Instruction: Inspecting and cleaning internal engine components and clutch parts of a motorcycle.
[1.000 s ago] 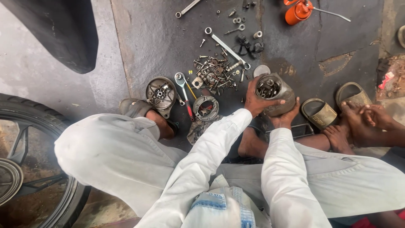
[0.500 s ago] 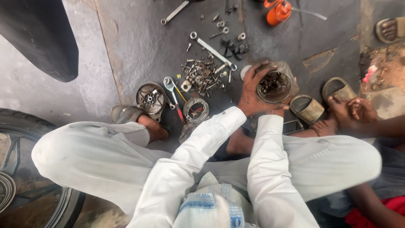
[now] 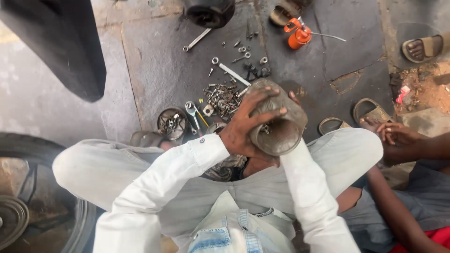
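Hands (image 3: 248,136) grip grimy hollow metal cylinder (image 3: 277,122).

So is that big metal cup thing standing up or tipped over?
Tipped: the metal housing lies sideways in the left hand, open mouth facing the camera.

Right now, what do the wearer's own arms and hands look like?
Both arms wear long white sleeves; the left cuff has a small dark button. The left hand is bare: no glove, ring or watch visible. The right hand is mostly hidden.

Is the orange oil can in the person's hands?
No, the orange oil can stands on the floor, far from the hands, which hold a grey metal cylinder.
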